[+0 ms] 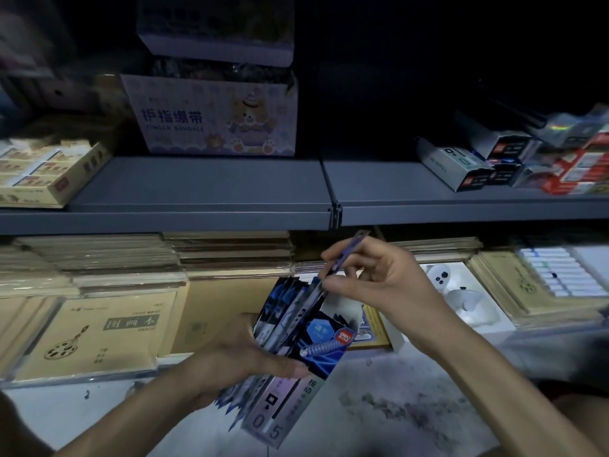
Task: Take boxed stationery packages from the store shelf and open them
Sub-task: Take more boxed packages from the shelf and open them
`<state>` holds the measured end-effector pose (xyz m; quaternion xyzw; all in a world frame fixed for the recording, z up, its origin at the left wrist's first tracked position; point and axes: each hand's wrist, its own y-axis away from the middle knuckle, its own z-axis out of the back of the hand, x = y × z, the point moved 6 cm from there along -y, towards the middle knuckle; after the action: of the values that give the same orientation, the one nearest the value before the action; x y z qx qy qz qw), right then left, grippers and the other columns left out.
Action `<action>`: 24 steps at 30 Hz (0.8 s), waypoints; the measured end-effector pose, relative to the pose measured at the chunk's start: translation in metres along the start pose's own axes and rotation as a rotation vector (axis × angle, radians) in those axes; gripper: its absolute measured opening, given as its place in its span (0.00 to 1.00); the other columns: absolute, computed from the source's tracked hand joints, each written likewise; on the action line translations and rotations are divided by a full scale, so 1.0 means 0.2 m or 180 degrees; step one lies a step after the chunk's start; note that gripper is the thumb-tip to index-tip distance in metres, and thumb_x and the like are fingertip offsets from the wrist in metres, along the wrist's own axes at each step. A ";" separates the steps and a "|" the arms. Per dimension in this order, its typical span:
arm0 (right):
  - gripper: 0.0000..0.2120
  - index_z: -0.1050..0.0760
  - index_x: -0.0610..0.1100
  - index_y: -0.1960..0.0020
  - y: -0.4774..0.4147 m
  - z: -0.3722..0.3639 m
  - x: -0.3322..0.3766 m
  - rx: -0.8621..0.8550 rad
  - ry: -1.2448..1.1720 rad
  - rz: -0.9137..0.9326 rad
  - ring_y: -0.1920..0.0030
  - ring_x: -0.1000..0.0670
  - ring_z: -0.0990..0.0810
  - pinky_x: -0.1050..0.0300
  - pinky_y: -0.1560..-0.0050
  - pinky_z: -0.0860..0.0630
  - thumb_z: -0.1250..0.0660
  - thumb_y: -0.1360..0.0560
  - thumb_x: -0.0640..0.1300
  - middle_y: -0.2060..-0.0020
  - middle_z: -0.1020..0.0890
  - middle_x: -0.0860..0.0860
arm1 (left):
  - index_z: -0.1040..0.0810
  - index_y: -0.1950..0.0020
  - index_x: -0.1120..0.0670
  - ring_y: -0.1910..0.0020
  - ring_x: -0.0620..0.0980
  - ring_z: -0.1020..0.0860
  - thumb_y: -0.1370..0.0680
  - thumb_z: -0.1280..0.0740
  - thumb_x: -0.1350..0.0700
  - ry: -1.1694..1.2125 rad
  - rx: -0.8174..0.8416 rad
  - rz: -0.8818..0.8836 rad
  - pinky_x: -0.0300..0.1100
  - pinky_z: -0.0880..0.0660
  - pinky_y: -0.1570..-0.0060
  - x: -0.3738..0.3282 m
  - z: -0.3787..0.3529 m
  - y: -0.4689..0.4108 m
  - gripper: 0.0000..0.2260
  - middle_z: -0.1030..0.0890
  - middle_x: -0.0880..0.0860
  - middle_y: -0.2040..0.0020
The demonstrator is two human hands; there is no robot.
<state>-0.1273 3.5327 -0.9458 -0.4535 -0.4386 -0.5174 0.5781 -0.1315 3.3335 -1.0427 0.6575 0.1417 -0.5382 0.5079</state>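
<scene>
Down below the grey shelf board (197,186), the left hand (237,354) is gripping an opened deli pen box (296,390) with thumb and fingers curled round its middle, holding it tilted with its mouth upward and dark-blue packets fanning out. The right hand (379,282) is pinching one slim purple packet (342,258) between thumb and fingertips, its lower end at the box mouth. A finger bandage box (214,117) is sitting on the shelf above; brown sketchbooks (102,334) are lying at the left.
</scene>
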 end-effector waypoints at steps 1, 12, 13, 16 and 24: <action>0.12 0.16 0.44 0.47 0.00 0.00 0.00 0.0002 0.0110 -0.0023 0.55 0.44 0.19 0.43 0.53 0.24 0.21 0.30 0.41 0.54 0.13 0.48 | 0.20 0.48 0.55 0.60 0.40 0.14 0.35 0.18 0.65 -0.0024 0.0021 -0.0020 0.35 0.18 0.60 -0.01 0.00 0.00 0.20 0.12 0.45 0.59; 0.12 0.18 0.39 0.53 0.01 0.16 0.08 -0.0926 -0.0677 0.0193 0.64 0.54 0.17 0.64 0.62 0.23 0.23 0.34 0.42 0.62 0.13 0.48 | 0.16 0.51 0.51 0.59 0.42 0.14 0.38 0.15 0.58 -0.0292 -0.0529 -0.0505 0.39 0.17 0.59 -0.03 0.04 -0.04 0.18 0.12 0.44 0.58; 0.11 0.19 0.38 0.53 0.02 0.18 0.08 -0.0959 -0.0745 0.0220 0.66 0.52 0.19 0.62 0.64 0.24 0.24 0.32 0.43 0.63 0.14 0.47 | 0.15 0.51 0.51 0.58 0.44 0.13 0.39 0.15 0.57 -0.0277 -0.0629 -0.0564 0.42 0.16 0.56 -0.04 0.05 -0.04 0.19 0.12 0.45 0.57; 0.13 0.22 0.29 0.52 0.03 0.22 0.07 -0.1073 -0.0931 0.0234 0.69 0.47 0.23 0.59 0.68 0.28 0.31 0.21 0.41 0.68 0.19 0.43 | 0.16 0.52 0.51 0.58 0.44 0.14 0.38 0.15 0.59 -0.0111 -0.0963 -0.0773 0.38 0.17 0.61 -0.05 0.08 -0.03 0.18 0.12 0.44 0.58; 0.11 0.28 0.35 0.60 0.08 0.25 0.07 -0.1465 -0.0631 0.0292 0.74 0.46 0.27 0.60 0.71 0.31 0.34 0.19 0.36 0.73 0.23 0.41 | 0.17 0.53 0.49 0.58 0.45 0.13 0.35 0.17 0.58 0.0078 -0.1339 -0.1085 0.37 0.17 0.62 -0.06 0.14 -0.03 0.16 0.12 0.44 0.58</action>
<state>-0.1116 3.5803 -0.9226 -0.6411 -0.3428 -0.5298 0.4368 -0.1556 3.3177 -1.0325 0.5106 0.3651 -0.5667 0.5337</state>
